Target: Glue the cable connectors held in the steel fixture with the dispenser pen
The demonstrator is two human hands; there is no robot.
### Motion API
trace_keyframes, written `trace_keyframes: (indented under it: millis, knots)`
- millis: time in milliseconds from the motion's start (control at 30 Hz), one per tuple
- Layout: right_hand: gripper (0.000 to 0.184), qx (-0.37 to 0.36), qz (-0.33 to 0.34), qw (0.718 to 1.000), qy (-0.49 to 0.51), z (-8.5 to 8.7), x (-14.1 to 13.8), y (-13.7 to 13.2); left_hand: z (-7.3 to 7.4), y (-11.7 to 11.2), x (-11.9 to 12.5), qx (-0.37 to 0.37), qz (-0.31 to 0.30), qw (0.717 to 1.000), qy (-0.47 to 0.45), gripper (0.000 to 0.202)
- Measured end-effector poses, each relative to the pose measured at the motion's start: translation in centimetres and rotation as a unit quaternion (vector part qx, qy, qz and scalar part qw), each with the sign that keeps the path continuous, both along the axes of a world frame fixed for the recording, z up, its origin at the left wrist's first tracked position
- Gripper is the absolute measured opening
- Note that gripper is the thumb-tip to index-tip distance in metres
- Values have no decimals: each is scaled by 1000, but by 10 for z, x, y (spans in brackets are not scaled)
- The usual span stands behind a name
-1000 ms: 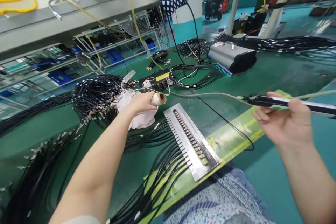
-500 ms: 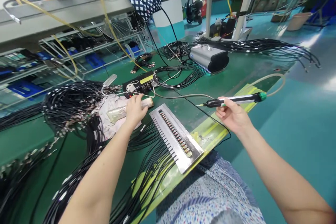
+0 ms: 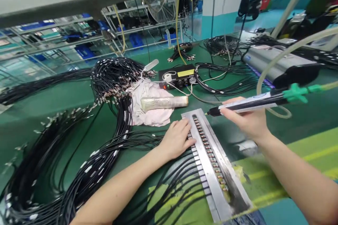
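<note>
My right hand is closed around a black dispensing syringe with a green end cap and a hose. Its fine tip points left, close to the upper end of a metal fixture. Through the long slot of this plate a row of small connector ends shows. Black cables enter the comb-like left edge. My left hand lies on that edge near the far end, fingers stretched out and apart, palm down over the cables.
A wrapped roll lies on a crumpled cloth. Behind are a black controller box and cable bundles. A grey lamp-like unit stands at right. Yellow tape covers the table's front edge.
My left hand has left the wrapped roll and come to the fixture's left edge. My right hand has brought the syringe tip close to the fixture's far end. The view has shifted.
</note>
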State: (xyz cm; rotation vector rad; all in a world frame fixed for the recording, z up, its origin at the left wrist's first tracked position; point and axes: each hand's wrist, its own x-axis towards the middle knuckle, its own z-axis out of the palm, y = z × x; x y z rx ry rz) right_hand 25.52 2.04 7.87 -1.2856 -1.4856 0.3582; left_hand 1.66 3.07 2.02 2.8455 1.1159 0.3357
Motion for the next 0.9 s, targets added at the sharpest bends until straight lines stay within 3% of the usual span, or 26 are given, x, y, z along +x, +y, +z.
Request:
trace_keyframes:
  millis: [167, 333, 900]
  knots:
    - [10, 13, 30, 991, -131, -26, -9, 17, -18, 4, 4, 43, -15, 999, -16, 62]
    - [11, -4, 48, 971, -233, -43, -3, 18, -20, 4, 1, 22, -7, 1000, -21, 60]
    - [14, 34, 27, 955, -294, -45, -5, 23, -19, 2, 2, 62, -7, 998, -13, 58]
